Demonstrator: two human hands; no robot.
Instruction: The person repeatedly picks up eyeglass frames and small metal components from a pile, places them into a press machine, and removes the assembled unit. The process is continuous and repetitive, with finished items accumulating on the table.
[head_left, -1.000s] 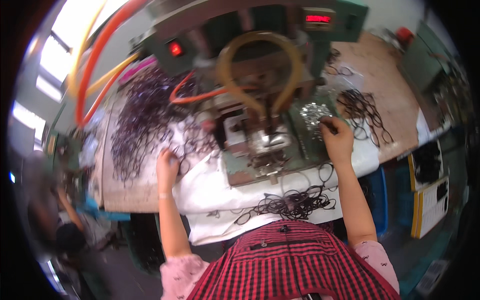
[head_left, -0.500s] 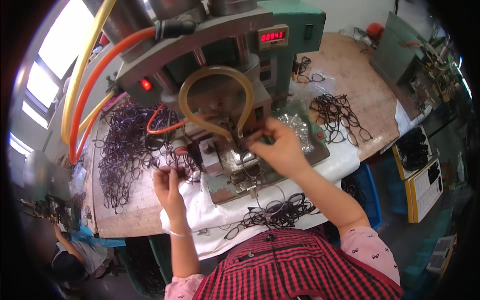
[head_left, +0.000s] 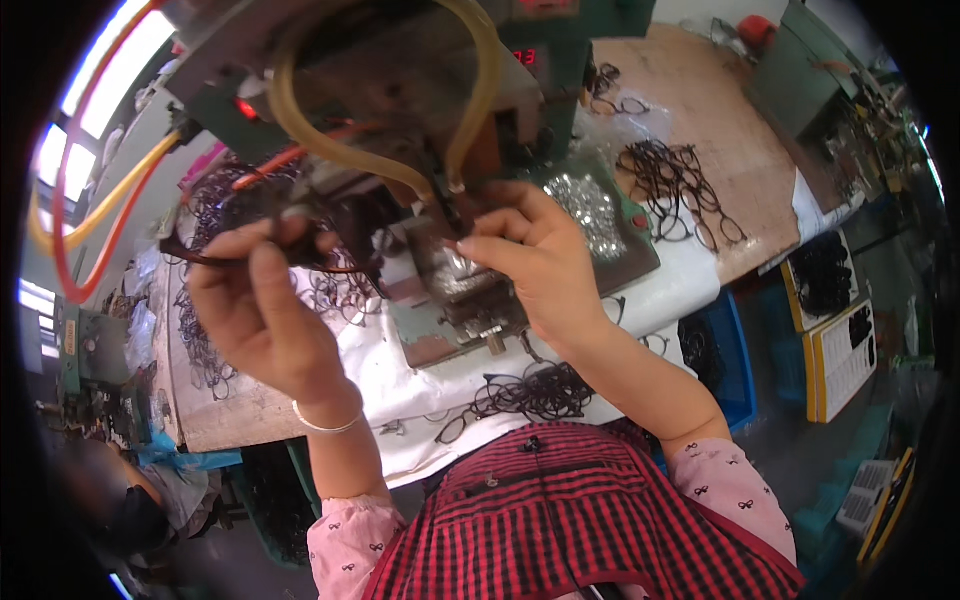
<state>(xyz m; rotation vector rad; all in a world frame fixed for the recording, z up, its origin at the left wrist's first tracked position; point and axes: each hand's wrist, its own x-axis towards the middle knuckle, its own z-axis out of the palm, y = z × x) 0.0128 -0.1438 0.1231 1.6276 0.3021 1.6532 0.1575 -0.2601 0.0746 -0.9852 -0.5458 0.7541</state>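
My left hand is raised in front of the left side of a press, thumb and fingers pinching a dark eyeglass frame. The frame is blurred and partly hidden by my fingers. My right hand is at the press tooling, below the ends of a looped yellowish hose. Its thumb and fingers are bent together; whatever they hold is too small or hidden to make out. Small shiny metal pieces lie in a tray just beyond that hand.
Dark eyeglass frames lie in a near pile, a right pile and a heap behind my left hand. A blue crate stands below the table's right edge. Another person sits at lower left. Orange hoses hang at the left.
My left hand has risen and now holds up an eyeglass frame. My right hand has shifted slightly left and stays by the tooling. The view has tilted, so the press sits higher.
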